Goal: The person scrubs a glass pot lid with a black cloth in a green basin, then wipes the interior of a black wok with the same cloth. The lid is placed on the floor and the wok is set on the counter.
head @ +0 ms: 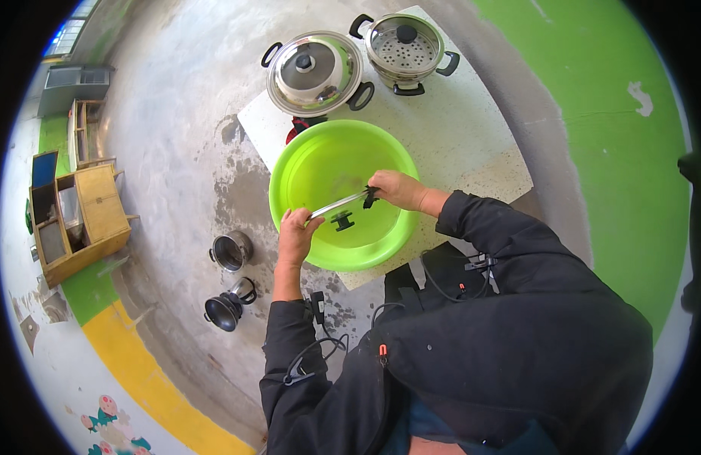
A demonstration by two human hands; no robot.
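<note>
A round lid with a metal rim (339, 205), seen nearly edge-on, is held above a bright green plastic basin (404, 227). Its black knob (343, 221) points down toward my body. My left hand (294, 233) grips the lid's near-left edge, over the basin's rim. At the lid's other end is my right hand (397, 190), its fingers closed on a dark, crumpled cloth or scrubber (371, 197) against the rim. Whether the basin holds water is not certain from this view.
The basin stands on a speckled white tabletop (470, 125). Beyond it are a lidded steel pan (314, 74) and a lidded steamer pot (404, 48). A red and black item (296, 128) lies behind the basin. Several pots (231, 251) stand on the wet-patched floor at left.
</note>
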